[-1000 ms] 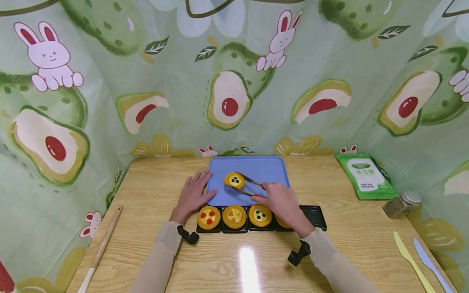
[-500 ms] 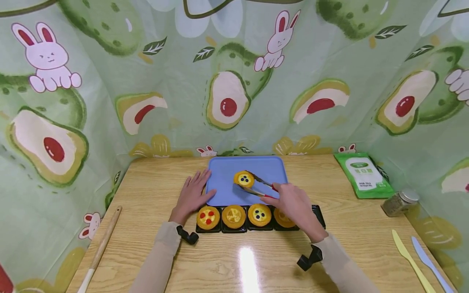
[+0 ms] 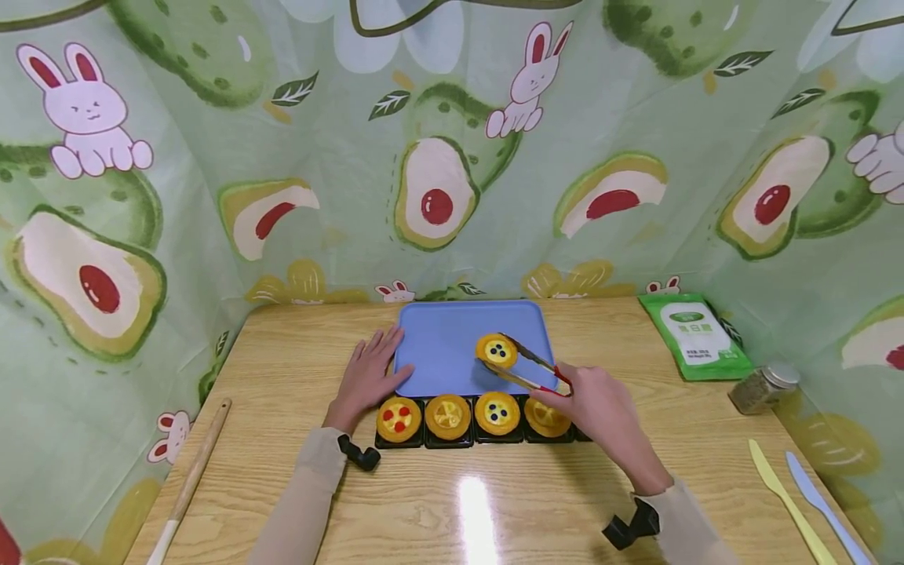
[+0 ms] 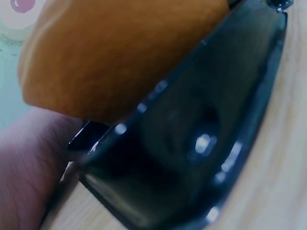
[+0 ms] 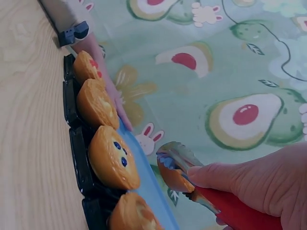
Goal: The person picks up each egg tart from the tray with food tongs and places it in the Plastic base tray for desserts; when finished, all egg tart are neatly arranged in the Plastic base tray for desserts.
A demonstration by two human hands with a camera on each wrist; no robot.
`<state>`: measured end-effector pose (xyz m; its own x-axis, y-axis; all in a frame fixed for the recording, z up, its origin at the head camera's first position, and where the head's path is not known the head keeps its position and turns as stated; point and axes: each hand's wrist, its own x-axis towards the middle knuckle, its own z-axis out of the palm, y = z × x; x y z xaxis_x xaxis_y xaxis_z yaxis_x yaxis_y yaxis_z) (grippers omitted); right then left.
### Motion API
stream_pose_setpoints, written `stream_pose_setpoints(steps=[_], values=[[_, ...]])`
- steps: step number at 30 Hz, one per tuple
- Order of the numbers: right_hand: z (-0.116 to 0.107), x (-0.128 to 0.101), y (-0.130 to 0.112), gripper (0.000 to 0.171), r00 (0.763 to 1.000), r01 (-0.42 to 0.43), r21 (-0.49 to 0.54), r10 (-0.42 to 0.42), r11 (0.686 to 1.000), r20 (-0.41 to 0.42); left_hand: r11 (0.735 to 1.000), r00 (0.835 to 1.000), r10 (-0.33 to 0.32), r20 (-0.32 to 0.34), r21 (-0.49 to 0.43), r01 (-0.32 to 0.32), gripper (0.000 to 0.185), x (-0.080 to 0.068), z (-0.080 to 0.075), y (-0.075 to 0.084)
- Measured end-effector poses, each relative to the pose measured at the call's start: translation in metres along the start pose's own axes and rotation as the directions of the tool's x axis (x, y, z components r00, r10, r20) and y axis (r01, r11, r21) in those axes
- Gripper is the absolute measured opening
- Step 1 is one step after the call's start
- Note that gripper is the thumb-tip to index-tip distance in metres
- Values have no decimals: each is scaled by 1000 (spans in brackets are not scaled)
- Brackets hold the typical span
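My right hand (image 3: 603, 404) grips red-handled tongs (image 5: 240, 211). Between the tips of the tongs is an egg tart (image 3: 497, 351) with blueberry-like dots, held over the right part of the blue tray (image 3: 452, 315). My left hand (image 3: 363, 380) rests with spread fingers at the tray's left edge. Along the tray's front stands a row of black plastic boxes (image 4: 182, 148). They hold a tart with red dots (image 3: 399, 420), a tart with yellow pieces (image 3: 448, 417), a blueberry tart (image 3: 497, 414) and another yellow-topped tart (image 3: 547, 417). The row's right end is mostly hidden by my right hand.
A green-and-white packet (image 3: 698, 336) and a spice jar (image 3: 763, 388) stand at the back right. A yellow knife (image 3: 791, 494) and a blue knife (image 3: 822, 502) lie on the right. A wooden-handled utensil (image 3: 198, 471) lies on the left. A patterned curtain (image 3: 339, 157) surrounds the table.
My right hand has moved to the right with the tongs, carrying the blueberry tart from the tray's middle toward its right side. My left hand has stayed at the tray's left edge.
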<state>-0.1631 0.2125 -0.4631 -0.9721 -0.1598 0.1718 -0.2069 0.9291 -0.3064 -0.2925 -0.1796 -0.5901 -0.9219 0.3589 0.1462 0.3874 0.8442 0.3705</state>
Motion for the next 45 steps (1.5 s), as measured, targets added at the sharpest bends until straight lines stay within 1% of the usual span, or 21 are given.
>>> stream_pose_setpoints(steps=[7,10,13,16,19,20,23,25,27,30,35,41,45], values=[[-16,-26,11,44,995,-92,5,92,996,35,1000,1000,5,-2,-8,-5,85,0,1,1],[-25,-38,16,47,990,-134,8,134,991,42,1000,1000,1,-4,-13,-1,85,0,1,0],[-33,-50,22,50,987,-157,4,157,988,34,1000,1000,-4,-4,-14,3,86,0,1,0],[-41,-63,31,57,982,-186,4,186,983,35,1000,1000,-1,-2,-11,1,86,0,2,-1],[-48,-77,40,74,973,-226,-5,226,974,37,1000,1000,5,-4,-16,-5,85,1,2,0],[-50,-81,42,73,971,-235,-11,235,972,32,1000,1000,4,-5,-15,-4,85,1,2,0],[-53,-94,51,58,967,-254,-28,255,967,15,1000,1000,6,-12,-19,-6,85,0,1,1],[-53,-103,57,51,965,-260,-42,261,965,9,1000,1000,11,-20,-26,-11,84,0,0,2],[-52,-110,62,50,962,-272,-48,273,961,23,999,1000,13,-21,-36,-13,84,-1,-1,4],[-49,-119,67,51,954,-289,-56,292,956,66,999,1000,12,-20,-45,-13,84,-2,-2,6],[-40,-123,71,50,947,-304,-53,308,951,90,999,1000,6,-17,-40,-7,85,-4,-4,6],[-35,-124,73,52,940,-321,-41,324,946,108,999,1000,10,-12,-32,-11,84,-2,-3,5],[-33,-125,73,53,943,-317,-36,319,948,99,999,1000,9,-12,-34,-10,84,-1,-2,4]])
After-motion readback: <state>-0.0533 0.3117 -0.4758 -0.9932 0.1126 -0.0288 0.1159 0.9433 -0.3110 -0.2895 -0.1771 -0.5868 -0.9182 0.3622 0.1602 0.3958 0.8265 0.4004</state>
